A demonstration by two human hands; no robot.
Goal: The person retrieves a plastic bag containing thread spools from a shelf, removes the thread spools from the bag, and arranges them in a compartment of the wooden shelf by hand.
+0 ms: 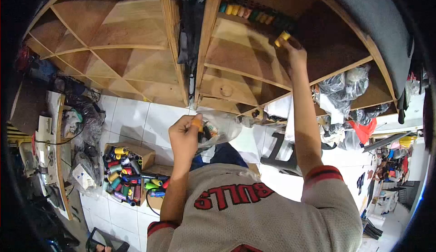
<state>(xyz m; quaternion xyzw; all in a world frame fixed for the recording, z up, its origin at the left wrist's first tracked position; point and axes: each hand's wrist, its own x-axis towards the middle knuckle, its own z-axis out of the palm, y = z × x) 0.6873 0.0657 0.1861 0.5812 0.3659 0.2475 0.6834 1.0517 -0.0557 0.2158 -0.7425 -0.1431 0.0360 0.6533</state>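
Note:
My right hand reaches into a wooden shelf compartment and holds a yellow thread spool by its end. Behind it, a row of thread spools in yellow, pink, orange and dark green stands along the back of the compartment. Closer to my body, my left hand is closed on the edge of a clear plastic bag, with something orange between thumb and fingers. Dark and coloured items, too blurred to name, show inside the bag.
Cardboard boxes of mixed thread spools stand on the white tiled floor. A dark plastic chair is right of my legs. Plastic-wrapped bundles fill the right shelf. A wooden table edge lies left.

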